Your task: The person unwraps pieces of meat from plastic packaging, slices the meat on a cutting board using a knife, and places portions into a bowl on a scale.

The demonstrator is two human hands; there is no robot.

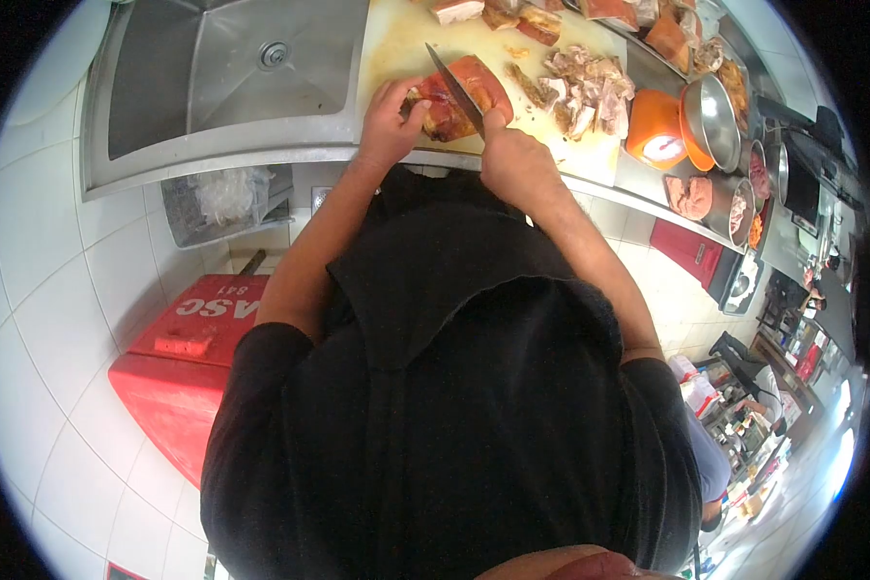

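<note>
A reddish-brown piece of roast meat (488,79) lies on the pale cutting board (396,43), near its front edge. My left hand (393,124) curls over the left end of this meat, its fingers pressed against it. In my right hand (514,159) is a knife (454,85), gripped by the handle. Its long blade slants across the top of the meat, pointing away and to the left. How deep the edge sits in the meat I cannot tell. A heap of chopped meat (590,92) is on the board to the right.
A steel sink (232,68) adjoins the board on the left. More roast pieces (539,24) lie at the back. Rightward stand an orange kitchen scale (654,124), a metal bowl (713,121) and several meat containers. Below the counter at left is a red bin (174,387).
</note>
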